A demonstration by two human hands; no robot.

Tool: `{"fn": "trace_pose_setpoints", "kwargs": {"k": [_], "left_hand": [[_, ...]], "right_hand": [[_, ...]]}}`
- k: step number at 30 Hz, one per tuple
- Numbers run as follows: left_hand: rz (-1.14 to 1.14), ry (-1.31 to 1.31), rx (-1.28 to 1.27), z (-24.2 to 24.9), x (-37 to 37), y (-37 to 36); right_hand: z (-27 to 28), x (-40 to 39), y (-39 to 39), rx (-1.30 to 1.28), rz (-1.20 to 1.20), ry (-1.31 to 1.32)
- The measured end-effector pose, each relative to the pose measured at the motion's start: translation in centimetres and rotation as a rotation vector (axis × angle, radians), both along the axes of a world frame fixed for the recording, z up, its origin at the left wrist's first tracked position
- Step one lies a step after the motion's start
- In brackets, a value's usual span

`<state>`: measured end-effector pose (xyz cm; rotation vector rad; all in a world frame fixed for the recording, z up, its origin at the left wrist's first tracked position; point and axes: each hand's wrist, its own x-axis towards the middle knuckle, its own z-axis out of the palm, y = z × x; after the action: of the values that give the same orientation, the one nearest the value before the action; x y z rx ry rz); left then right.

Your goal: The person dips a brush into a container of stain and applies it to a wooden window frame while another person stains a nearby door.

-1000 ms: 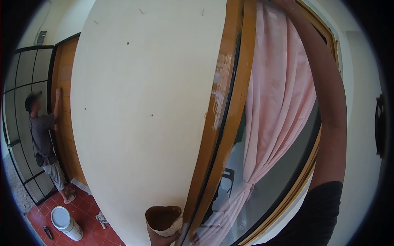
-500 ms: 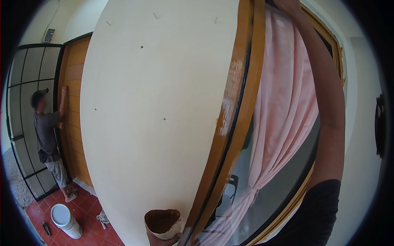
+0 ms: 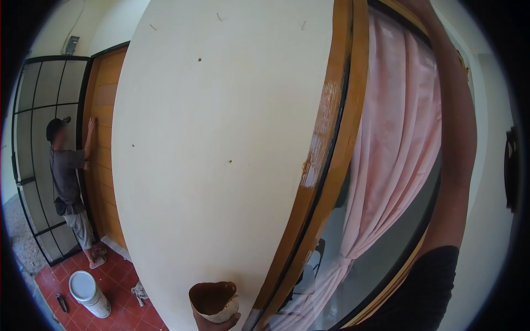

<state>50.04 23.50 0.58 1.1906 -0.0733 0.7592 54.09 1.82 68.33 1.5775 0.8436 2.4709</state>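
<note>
At the bottom, my left hand is wrapped around a pale cup with an uneven rim and a brown-coated inside. The cup is close to the cream wall, left of the brown wooden window frame. My right arm stretches up past the pink curtain to the top edge, where the right hand is cut off from view. Whatever that hand holds or touches is hidden. A worn, whitish patch with streaks marks the frame's left member.
Several nails and small holes mark the cream wall. On the left, a person stands with a raised hand at a wooden door, beside a black-framed gate. A lidded white bucket and a rag are on red tiles.
The wall, window frame and curtain have shifted slightly right in view. The cup sits a little further left, still in my left hand. My right hand's end has slipped further out at the top.
</note>
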Motion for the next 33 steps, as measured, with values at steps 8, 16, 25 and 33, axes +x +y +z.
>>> {"fn": "trace_pose_setpoints", "kwargs": {"k": [8,16,25,33], "left_hand": [[0.013,-0.003,0.025,-0.1,0.3,0.0],[0.022,-0.044,0.003,0.3,0.3,-0.6],[0.016,-0.031,-0.020,-0.1,0.7,-0.5],[0.000,-0.015,-0.005,2.0,-0.1,-0.9]], "right_hand": [[1.8,0.2,-2.7,0.065,0.193,0.547],[7.4,6.0,-3.5,-0.103,0.404,0.163],[-0.3,4.8,-1.5,-0.222,-0.221,-0.117],[-0.5,3.7,-1.1,-0.129,0.087,-0.024]]}}
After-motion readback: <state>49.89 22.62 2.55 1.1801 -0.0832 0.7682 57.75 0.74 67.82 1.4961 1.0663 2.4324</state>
